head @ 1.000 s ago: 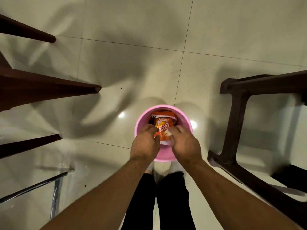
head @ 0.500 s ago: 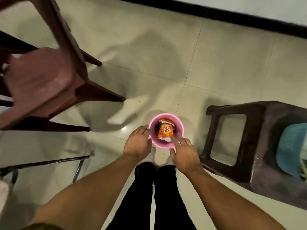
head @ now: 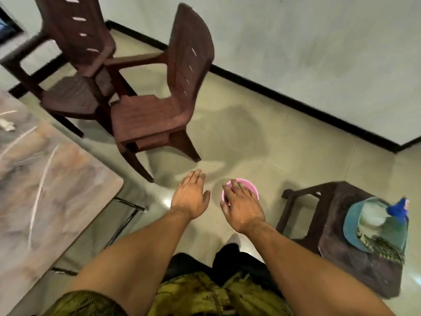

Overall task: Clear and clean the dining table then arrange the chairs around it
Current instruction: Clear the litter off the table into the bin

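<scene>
Now, clearing step, I judge: my right hand (head: 242,207) above pink bin (head: 251,187) on floor, left hand (head: 190,197) beside; both empty, fingers straight, loosely spread. Marbled surface (head: 50,183) at left, white scrap (head: 6,126) on it. Next: fetch scrap, wipe; chairs (head: 148,119) near wall.

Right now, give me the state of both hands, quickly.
Left hand: open, fingers straight, holding nothing.
Right hand: open, fingers spread in front of the pink bin, holding nothing.
</scene>
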